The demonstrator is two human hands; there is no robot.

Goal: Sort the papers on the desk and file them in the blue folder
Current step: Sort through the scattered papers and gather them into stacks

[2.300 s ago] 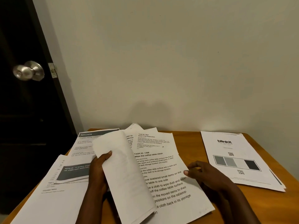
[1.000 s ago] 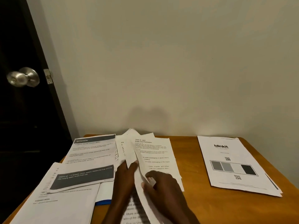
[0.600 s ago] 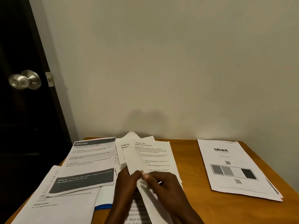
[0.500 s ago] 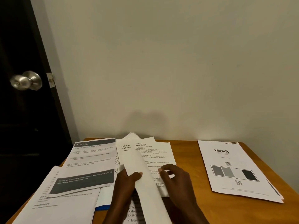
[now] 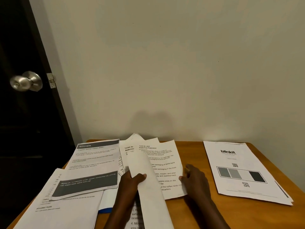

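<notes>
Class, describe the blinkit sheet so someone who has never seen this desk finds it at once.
Start at the wooden desk against the wall and go to its right end. A small stack lies there, apart from the overlapping papers; its top sheet alone shows a row of grey and black blocks.

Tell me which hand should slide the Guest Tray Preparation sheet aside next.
Right. The right hand is free, touching the right edge of the Guest Tray Preparation sheet; the left hand grips a lifted sheet.
</notes>
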